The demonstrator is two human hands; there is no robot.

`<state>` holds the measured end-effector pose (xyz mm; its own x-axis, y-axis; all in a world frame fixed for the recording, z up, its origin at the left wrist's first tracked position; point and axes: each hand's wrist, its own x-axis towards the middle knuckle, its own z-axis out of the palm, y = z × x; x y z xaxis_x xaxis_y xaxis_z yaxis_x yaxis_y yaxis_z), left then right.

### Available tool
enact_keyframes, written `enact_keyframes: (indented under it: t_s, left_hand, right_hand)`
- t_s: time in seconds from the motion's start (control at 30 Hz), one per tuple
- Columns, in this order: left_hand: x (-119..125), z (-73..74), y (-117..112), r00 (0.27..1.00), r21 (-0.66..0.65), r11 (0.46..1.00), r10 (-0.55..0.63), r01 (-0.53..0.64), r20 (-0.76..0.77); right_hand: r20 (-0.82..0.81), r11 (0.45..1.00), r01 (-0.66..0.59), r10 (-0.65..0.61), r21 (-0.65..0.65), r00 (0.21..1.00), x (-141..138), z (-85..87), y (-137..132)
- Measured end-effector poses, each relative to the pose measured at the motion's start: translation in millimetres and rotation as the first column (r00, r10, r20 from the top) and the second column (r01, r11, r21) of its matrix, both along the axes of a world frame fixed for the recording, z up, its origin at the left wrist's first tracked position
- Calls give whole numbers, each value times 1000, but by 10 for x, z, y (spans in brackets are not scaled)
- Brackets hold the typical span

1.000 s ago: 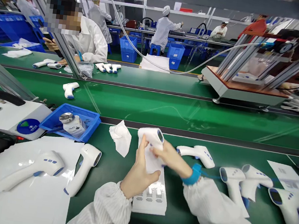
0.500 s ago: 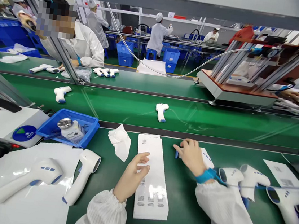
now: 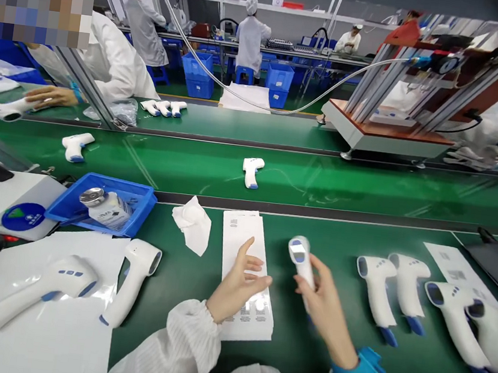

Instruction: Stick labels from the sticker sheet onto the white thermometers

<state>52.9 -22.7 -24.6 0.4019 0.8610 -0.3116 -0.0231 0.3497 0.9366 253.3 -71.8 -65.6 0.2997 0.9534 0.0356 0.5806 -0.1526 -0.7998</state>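
Observation:
My right hand point(image 3: 326, 302) grips a white infrared thermometer point(image 3: 302, 258) by its handle, with the small screen end tilted up above the green bench. A blue wrist strap point(image 3: 356, 368) is around that wrist. My left hand point(image 3: 240, 283) is over a stack of white printed label sheets point(image 3: 240, 229), fingers apart and holding nothing; whether it touches the sheets I cannot tell. Right of my right hand lie several more thermometers point(image 3: 376, 290). On the left, one thermometer point(image 3: 134, 281) lies at the edge of a white sheet point(image 3: 75, 341), and a larger one point(image 3: 43, 291) lies on it.
A crumpled white tissue point(image 3: 193, 226) lies left of the labels. Behind it a blue tray point(image 3: 140, 212) holds a metal-capped bottle point(image 3: 107, 208). Across the green conveyor point(image 3: 179, 166), carrying two thermometers, a co-worker's hand point(image 3: 53, 97) touches another. A metal-framed fixture point(image 3: 386, 137) stands far right.
My right hand has lifted the thermometer off the bench and brought it nearer to me. My left hand stays over the labels, fingers more spread. The view has shifted slightly.

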Motion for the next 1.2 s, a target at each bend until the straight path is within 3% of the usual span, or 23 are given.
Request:
enact_keyframes:
  t_s: [0.07, 0.17, 0.27, 0.37, 0.4, 0.47, 0.53, 0.6, 0.7, 0.87, 1.07, 1.2]
  left_hand:
    - [111, -13, -74, 987, -78, 996, 61, -49, 151]
    - [173, -19, -133, 925, -131, 952, 300, -276, 231]
    - [114, -50, -126, 884, -26, 897, 439, -441, 162]
    - [49, -122, -108, 898, 33, 899, 434, -437, 68]
    - [40, -147, -105, 905, 39, 905, 423, -424, 44]
    - [40, -182, -105, 918, 52, 917, 396, -396, 10]
    - [52, -190, -105, 931, 67, 930, 364, -362, -10]
    - [61, -179, -105, 941, 70, 940, 337, -335, -20]
    - [60, -159, -103, 946, 59, 945, 323, -321, -17]
    - [47, -156, -102, 949, 30, 948, 316, -316, 3]
    - [37, -155, -119, 953, -5, 953, 302, -302, 24]
    - [41, -168, -119, 953, 13, 953, 303, -303, 28]
  right_hand:
    - [-332, 983, -180, 161, -27, 929, -352, 157, -61]
    - [-620, 906, -414, 279, -83, 734, -688, 363, -214]
    - [-752, 823, -536, 231, -187, 617, -701, 441, -377]
    - [-787, 759, -594, 185, -266, 588, -548, 402, -457]
    - [-762, 759, -582, 183, -292, 621, -495, 374, -459]
    - [-602, 822, -479, 223, -306, 766, -410, 303, -428]
    - [-331, 911, -352, 271, -217, 904, -360, 222, -369]
    - [-115, 946, -306, 295, -102, 949, -344, 143, -308]
    - [-33, 943, -332, 331, -28, 943, -366, 55, -255]
    - [-59, 931, -364, 361, -42, 931, -383, 30, -224]
    - [-20, 884, -445, 447, -146, 894, -381, 120, -71]
    - [189, 840, -527, 543, -129, 818, -448, 264, -62]
